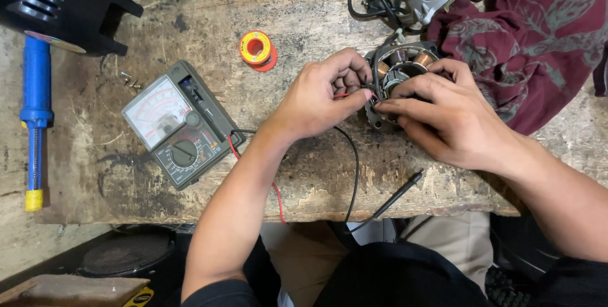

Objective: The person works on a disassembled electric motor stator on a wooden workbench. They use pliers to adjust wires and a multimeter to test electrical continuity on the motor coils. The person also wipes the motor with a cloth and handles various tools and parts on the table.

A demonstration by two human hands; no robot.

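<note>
One motor stator [399, 69] with copper windings is being held flat on the worktop [304, 174], between two hands. A red probe tip is being pinched in the closed grip of the left hand [320, 95]; the stator's rim is being clasped by the right hand [443, 120]. One analog multimeter [180, 123] is lying left.

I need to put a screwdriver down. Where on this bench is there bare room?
Bare wood lies between the meter and the left hand, below the solder spool, and along the front edge under the right hand. It is crowded around the motor stator and the cloth.
</note>
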